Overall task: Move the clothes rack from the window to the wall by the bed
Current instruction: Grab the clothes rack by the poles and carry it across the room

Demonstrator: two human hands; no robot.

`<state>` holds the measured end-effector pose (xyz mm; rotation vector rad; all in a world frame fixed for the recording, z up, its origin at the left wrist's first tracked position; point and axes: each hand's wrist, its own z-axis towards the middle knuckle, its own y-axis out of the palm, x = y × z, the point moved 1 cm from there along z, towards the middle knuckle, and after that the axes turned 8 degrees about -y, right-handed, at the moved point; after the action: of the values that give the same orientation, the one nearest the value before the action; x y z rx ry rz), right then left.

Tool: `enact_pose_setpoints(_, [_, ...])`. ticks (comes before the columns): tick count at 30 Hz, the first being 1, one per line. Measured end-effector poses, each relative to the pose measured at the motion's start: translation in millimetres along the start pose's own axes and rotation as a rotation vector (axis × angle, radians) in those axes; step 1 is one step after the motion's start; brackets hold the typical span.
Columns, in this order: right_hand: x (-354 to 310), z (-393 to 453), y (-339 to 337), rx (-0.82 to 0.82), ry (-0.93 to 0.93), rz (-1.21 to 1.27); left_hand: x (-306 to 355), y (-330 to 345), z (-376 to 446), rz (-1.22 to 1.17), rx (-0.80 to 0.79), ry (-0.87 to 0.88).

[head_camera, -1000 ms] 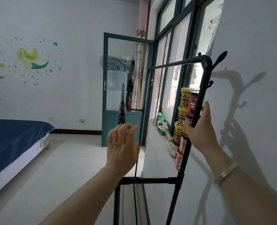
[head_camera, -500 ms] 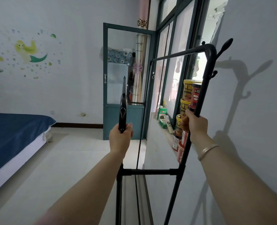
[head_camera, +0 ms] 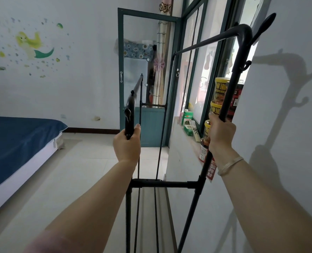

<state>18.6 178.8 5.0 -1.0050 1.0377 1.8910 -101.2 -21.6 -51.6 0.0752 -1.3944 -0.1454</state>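
Note:
A black metal clothes rack [head_camera: 162,184] stands right in front of me, alongside the window [head_camera: 197,70] and its ledge. It has two upright end posts joined by a low crossbar, and thin rails that run away from me. My left hand [head_camera: 127,143] is closed around the nearer left post, just below its hook. My right hand [head_camera: 221,132] grips the taller right post at mid height. The bed [head_camera: 18,139] with a blue cover lies at the left, against the wall with the mermaid sticker [head_camera: 32,46].
Stacked noodle cups [head_camera: 219,94], small green boxes [head_camera: 187,119] and a remote sit on the window ledge, close behind the right post. A teal glass door [head_camera: 133,79] stands open at the far end. A pale tiled floor [head_camera: 78,170] spreads between rack and bed.
One second ago my left hand was open near the left post; it has since closed on it. My right hand has closed fully on the right post and stays there.

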Motion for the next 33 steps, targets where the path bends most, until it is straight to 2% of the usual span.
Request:
enact_pose_setpoints(22, [70,64,91,-0.09,0.014,0.04,-27,12,94,0.025,0.175,0.1])
enact_pose_setpoints(25, [85,81,109,-0.118,0.023,0.021,-33,20,115,0.011,0.21,0.084])
enact_pose_setpoints(33, [123,129,153,-0.264,0.062,0.16,-48,43,169,0.024,0.292,0.128])
